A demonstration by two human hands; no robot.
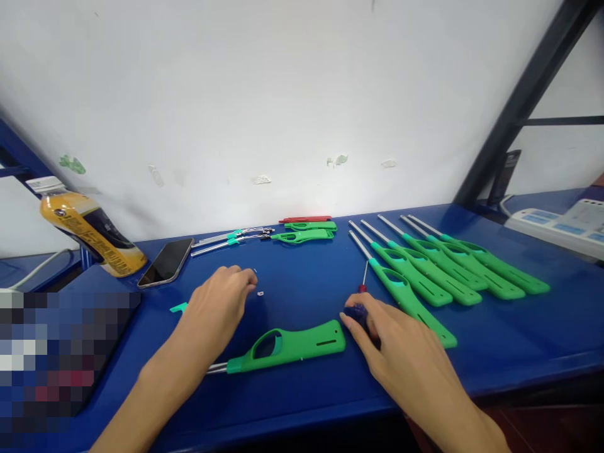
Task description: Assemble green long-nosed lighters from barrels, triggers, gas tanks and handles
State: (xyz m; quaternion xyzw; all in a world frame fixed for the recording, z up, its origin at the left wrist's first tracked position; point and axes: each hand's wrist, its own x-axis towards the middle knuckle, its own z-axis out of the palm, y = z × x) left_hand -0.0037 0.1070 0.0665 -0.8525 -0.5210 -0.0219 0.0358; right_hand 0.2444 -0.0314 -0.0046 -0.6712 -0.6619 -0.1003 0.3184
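My right hand (401, 346) is wrapped round a screwdriver (362, 289) with a red-and-dark handle; its thin shaft points away from me. My left hand (221, 292) is closed with curled fingers over the table, and whatever it pinches, if anything, is hidden. A tiny pale part (260, 294) lies just right of its fingertips. Below, between my arms, rests a green gas lighter (302, 346) on its side, its metal tube partly behind my left wrist. Beside that wrist is a small teal plastic piece (178, 307).
Several green lighters (425, 277) lie in a row at the right. Farther back are metal lighter tubes (231, 239), green handle shells (304, 236) and a red strip (305, 219). A phone (166, 263) and a tilted drink bottle (92, 229) stand left on the blue table (302, 283).
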